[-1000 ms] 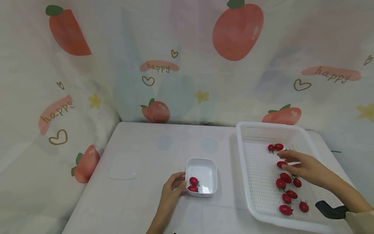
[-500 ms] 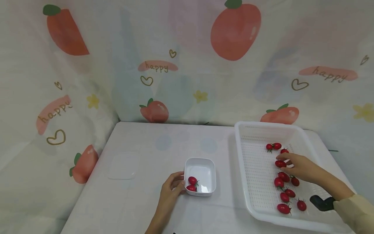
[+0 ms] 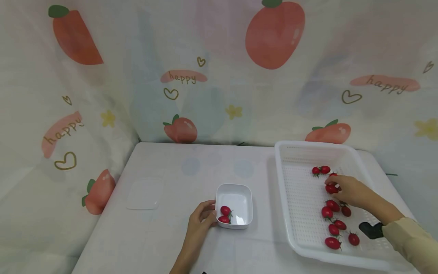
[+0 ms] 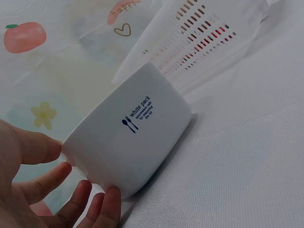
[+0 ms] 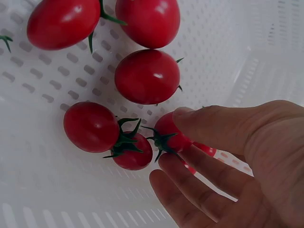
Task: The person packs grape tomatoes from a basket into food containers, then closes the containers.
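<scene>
Right hand (image 5: 237,166): thumb and fingers pinch one cherry tomato (image 5: 172,135) in the white basket (image 3: 285,213), seemingly just off its floor | Handling: light, smooth, thin-skinned; grip the body, not the calyx | Left hand (image 3: 200,219): fingers curl against the white bowl (image 4: 130,142) on the surface | Label: "white pack".

white table (image 3: 164,228) | on it: sm white bowl (image 3: 239,196), basket (image 3: 284,179), clear lid (image 3: 143,194)
</scene>
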A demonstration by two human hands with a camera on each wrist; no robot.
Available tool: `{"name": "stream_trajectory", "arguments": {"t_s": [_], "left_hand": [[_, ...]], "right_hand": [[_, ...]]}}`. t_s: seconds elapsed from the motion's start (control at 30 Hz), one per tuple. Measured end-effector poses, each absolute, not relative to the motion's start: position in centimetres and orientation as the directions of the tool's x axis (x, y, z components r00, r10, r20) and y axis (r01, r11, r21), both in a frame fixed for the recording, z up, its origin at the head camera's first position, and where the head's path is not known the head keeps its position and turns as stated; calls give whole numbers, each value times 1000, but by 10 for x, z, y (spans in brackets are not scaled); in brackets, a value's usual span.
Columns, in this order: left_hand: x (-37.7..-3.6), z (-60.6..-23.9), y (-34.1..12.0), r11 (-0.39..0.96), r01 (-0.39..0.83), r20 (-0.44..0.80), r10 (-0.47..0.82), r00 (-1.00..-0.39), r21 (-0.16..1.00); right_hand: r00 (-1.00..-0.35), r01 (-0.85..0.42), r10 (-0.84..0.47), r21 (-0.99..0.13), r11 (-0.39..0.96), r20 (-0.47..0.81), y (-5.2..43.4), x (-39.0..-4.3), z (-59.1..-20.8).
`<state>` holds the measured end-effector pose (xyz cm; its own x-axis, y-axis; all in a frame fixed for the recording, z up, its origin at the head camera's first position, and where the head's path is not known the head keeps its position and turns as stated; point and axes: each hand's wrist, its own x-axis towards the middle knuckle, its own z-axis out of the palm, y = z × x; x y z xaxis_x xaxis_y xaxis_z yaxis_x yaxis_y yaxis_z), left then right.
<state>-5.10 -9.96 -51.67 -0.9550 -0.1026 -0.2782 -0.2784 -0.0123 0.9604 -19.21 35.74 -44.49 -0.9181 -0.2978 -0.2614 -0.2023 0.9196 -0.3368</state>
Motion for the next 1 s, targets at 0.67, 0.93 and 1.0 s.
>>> {"name": "stream_trajectory", "arguments": {"t_s": [0.67,0.93,1.0], "left_hand": [[-50,-519,-99,-8,-271,-270,-108,-957,963],[-51,-518,-98,6,-273,-270,-121,-955,962],[-51,-517,-98,11,-275,-272,-122,-955,961]], "right_hand": [[-927,-168,-275,-374,912,-256,352,-189,-444],[-933,-220,-313,-409,886,-176,346,-180,-435],[-930,-239,-333,-428,871,-158,345,-178,-432]]}}
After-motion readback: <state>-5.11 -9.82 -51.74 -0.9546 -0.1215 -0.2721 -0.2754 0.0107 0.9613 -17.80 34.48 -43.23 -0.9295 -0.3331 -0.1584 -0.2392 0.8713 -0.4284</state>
